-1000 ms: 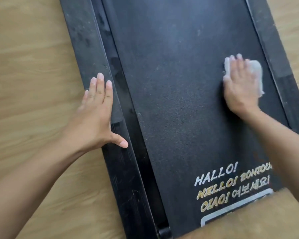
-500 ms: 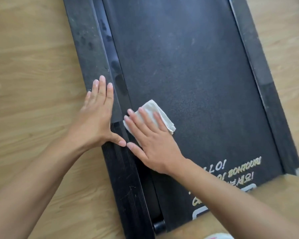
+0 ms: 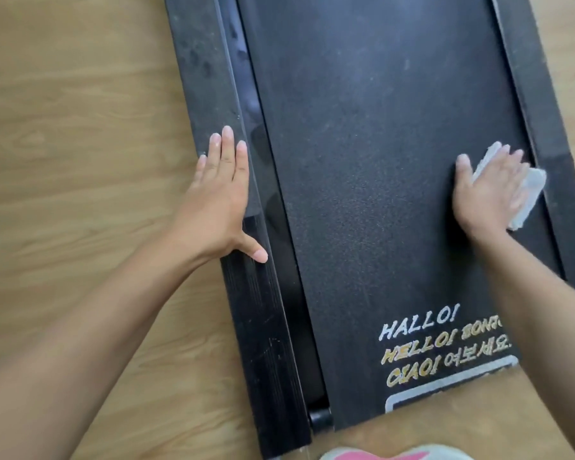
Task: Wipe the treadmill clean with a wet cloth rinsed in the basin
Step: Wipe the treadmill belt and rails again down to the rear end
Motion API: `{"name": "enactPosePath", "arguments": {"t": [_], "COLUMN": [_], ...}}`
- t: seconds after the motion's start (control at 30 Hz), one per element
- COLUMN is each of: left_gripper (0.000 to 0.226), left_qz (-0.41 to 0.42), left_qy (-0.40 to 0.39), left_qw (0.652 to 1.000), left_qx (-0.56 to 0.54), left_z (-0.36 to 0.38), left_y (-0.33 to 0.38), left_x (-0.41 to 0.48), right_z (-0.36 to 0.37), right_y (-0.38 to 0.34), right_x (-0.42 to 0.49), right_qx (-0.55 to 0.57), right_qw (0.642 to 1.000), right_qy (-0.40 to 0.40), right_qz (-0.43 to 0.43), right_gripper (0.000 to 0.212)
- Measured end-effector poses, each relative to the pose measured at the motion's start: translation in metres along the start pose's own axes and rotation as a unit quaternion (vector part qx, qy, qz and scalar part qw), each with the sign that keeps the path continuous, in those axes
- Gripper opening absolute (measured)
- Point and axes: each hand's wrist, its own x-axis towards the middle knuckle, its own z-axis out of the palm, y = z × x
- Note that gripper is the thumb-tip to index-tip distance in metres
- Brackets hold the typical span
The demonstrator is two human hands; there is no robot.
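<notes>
Two hands rest on the one treadmill. The left hand lies flat on the left side rail, fingers straight and together, thumb spread toward the belt, holding nothing. The right hand presses flat, fingers straight, on the single white cloth, which lies at the right edge of the black belt, just beside the right side rail. The treadmill lies on a wooden floor. Three lines of printed greetings sit at the belt's near end, partly hidden by the right forearm
</notes>
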Motion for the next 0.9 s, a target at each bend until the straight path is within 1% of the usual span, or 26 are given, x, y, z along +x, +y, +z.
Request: {"name": "enactPosePath", "arguments": {"t": [0.03,0.07,0.1,0.13,0.17,0.2,0.23,0.3,0.33,0.37,0.4,0.43,0.47,0.5,0.53,0.57,0.63,0.7,0.77,0.8,0.83,0.87,0.9], "left_gripper": [0.176,0.177,0.177,0.177,0.177,0.177,0.176,0.176,0.176,0.176,0.177,0.177,0.177,0.177,0.177,0.177,0.175,0.175,0.176,0.177,0.177,0.176,0.172], "left_qz": [-0.001,-0.002,-0.002,-0.002,-0.002,-0.003,-0.002,0.000,0.000,0.000,-0.001,-0.001,-0.002,-0.002,-0.001,-0.001,-0.005,-0.011,-0.012,-0.014,-0.017,-0.020,-0.018], "left_qy": [0.002,0.006,0.011,0.016,0.021,0.024,0.026,0.026,0.025,0.022,0.021,0.020,0.019,0.018,0.015,0.013,0.007,0.008,0.009,0.013,0.019,0.024,0.032], "left_qw": [1.000,1.000,1.000,1.000,1.000,1.000,1.000,1.000,1.000,1.000,1.000,1.000,1.000,1.000,1.000,1.000,1.000,1.000,1.000,1.000,1.000,0.999,0.998], "left_qx": [-0.003,-0.006,-0.009,-0.010,-0.011,-0.011,-0.011,-0.008,-0.006,-0.002,0.002,0.005,0.007,0.006,0.003,-0.001,-0.007,-0.008,-0.006,-0.005,0.000,0.018,0.052], "left_z": [0.000,0.000,0.001,0.001,0.002,0.003,0.003,0.002,0.002,0.003,0.004,0.004,0.004,0.004,0.004,0.004,0.003,0.001,0.000,0.000,0.002,0.003,0.004], "left_y": [0.001,0.002,0.001,0.000,-0.001,-0.002,-0.002,-0.002,-0.001,0.000,0.000,0.000,0.000,0.000,0.000,0.001,0.002,0.004,0.007,0.006,0.007,0.006,0.006], "left_x": [0.001,0.001,0.001,0.000,-0.001,-0.002,-0.003,-0.002,-0.002,-0.001,0.001,0.002,0.002,0.002,0.002,0.002,0.000,-0.001,0.000,0.001,0.002,0.001,-0.002], "right_z": [0.005,0.012,0.021,0.030,0.039,0.046,0.049,0.044,0.038,0.034,0.031,0.026,0.019,0.009,-0.003,-0.013,-0.017,-0.012,-0.004,0.005,0.013,0.023,0.034], "right_y": [-0.019,-0.038,-0.057,-0.072,-0.083,-0.087,-0.084,-0.065,-0.054,-0.039,-0.024,-0.007,0.013,0.033,0.054,0.071,0.083,0.061,0.027,0.011,-0.006,-0.024,-0.040], "right_x": [-0.021,-0.048,-0.080,-0.114,-0.149,-0.179,-0.198,-0.192,-0.174,-0.149,-0.120,-0.088,-0.054,-0.023,0.001,0.016,0.024,0.001,-0.042,-0.071,-0.105,-0.143,-0.184], "right_qx": [0.003,-0.001,-0.008,-0.020,-0.039,-0.061,-0.080,-0.099,-0.106,-0.114,-0.116,-0.107,-0.091,-0.073,-0.061,-0.056,-0.039,-0.010,-0.004,-0.004,-0.010,-0.018,-0.032], "right_qw": [1.000,0.999,0.993,0.978,0.952,0.919,0.887,0.829,0.803,0.792,0.808,0.852,0.908,0.956,0.982,0.991,0.993,0.997,1.000,0.999,0.995,0.980,0.951], "right_qy": [-0.002,-0.009,-0.017,-0.032,-0.055,-0.076,-0.096,-0.108,-0.098,-0.087,-0.067,-0.046,-0.023,-0.004,0.003,-0.009,-0.036,-0.041,-0.020,-0.019,-0.026,-0.048,-0.081], "right_qz": [-0.004,-0.044,-0.116,-0.205,-0.298,-0.382,-0.445,-0.539,-0.578,-0.593,-0.573,-0.511,-0.409,-0.284,-0.179,-0.118,-0.102,-0.063,-0.021,-0.038,-0.098,-0.191,-0.296], "right_gripper": [0.095,0.096,0.096,0.094,0.090,0.086,0.083,0.078,0.077,0.075,0.074,0.075,0.076,0.078,0.080,0.083,0.088,0.098,0.101,0.100,0.097,0.095,0.094]}}
